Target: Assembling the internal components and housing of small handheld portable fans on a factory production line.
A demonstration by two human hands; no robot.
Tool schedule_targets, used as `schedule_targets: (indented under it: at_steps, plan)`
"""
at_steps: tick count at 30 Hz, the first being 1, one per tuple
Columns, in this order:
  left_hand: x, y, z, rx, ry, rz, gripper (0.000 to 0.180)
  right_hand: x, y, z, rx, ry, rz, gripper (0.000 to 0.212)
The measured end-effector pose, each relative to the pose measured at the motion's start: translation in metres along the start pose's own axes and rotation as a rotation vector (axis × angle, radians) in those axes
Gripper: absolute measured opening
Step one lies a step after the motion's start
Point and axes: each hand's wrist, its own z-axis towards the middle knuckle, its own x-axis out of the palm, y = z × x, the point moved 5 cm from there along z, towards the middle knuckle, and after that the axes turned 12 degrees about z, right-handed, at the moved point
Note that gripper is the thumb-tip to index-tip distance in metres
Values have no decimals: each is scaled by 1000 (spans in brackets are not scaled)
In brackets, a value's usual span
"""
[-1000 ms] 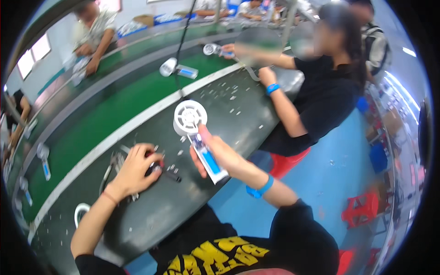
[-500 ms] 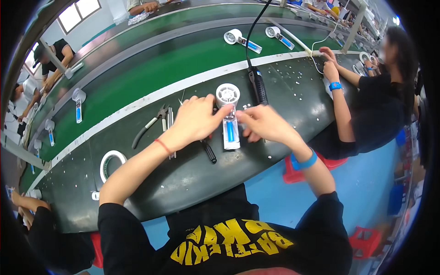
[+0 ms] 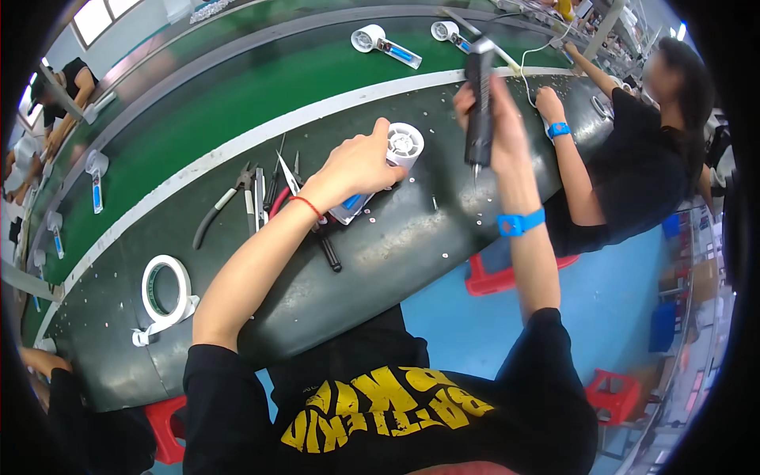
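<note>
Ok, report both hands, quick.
Left hand: closed around the white fan.
Right hand: closed around the black screwdriver, tip pointing down.

Head view: left camera of the worn pair, fisheye, upright. Looked steeply down from above the wearer's black shirt (image 3: 388, 408), close over left hand (image 3: 356, 165) and right hand (image 3: 507, 119), facing across the dark bench (image 3: 396, 261) to the green belt (image 3: 237, 107) farther off. Bench edge bowed; picture corners black.
</note>
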Motion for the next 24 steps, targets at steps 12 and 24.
schedule_targets:
  at_steps: [12, 24]
  plan:
    - [1, 0, -4, -6, 87, -62, 58, 128, -32, 24, -324, 82, -523, 83]
    - [3, 3, -2, 61, 33, -78, 51, 97, -59, 26, -410, 180, -608, 87]
